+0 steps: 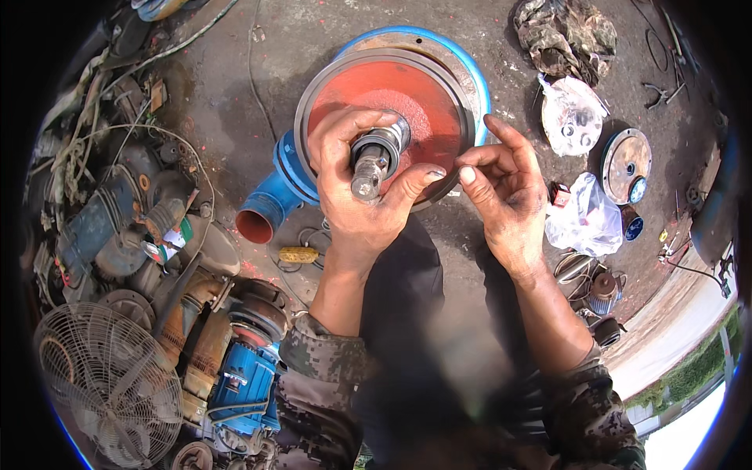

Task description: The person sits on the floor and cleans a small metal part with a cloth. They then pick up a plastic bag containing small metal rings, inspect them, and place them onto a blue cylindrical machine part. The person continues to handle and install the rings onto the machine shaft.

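A red round plate [352, 82] with a dark metal rim lies in front of me on a blue pump casing [476, 74], whose pipe stub [270, 202] sticks out to the lower left. From the plate's middle a metal shaft [366, 182] points up toward me, with a dark ring-shaped collar [381, 139] around it. My left hand [352, 215] curls round the shaft at this collar, its thumb stretched to the right. Beside the plate's right rim, my right hand [513, 200] pinches thumb and forefinger together. Anything between those fingertips is too small to make out.
Old pumps, cables and scrap metal crowd the left, with a wire fan guard [110, 384] and a blue motor [243, 388] lower down. On the right lie a plastic bag [583, 219], a round flange [627, 160], a plastic-covered disc [573, 117] and a camouflage cloth [564, 35].
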Demonstrator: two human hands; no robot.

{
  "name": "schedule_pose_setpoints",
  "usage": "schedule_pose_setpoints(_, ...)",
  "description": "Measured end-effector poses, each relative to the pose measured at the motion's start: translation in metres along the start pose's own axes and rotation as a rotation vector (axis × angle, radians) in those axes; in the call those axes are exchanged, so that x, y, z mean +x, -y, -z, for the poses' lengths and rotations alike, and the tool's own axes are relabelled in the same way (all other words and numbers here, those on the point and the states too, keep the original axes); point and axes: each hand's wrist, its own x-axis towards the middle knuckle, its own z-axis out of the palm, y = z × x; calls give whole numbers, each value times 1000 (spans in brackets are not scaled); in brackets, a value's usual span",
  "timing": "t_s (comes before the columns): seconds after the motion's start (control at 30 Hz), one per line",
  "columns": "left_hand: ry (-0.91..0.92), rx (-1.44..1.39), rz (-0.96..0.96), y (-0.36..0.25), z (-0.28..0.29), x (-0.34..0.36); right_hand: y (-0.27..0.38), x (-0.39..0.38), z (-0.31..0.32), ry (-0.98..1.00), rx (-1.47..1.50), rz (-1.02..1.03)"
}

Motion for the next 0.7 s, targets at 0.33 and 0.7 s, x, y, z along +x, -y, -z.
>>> schedule_pose_setpoints(0.33,-60,-154,-59,13,13,-1,-41,41,72,212,-23,383)
schedule_pose_setpoints(0.7,182,-199,-298,33,19,32,-26,67,68,126,163,871)
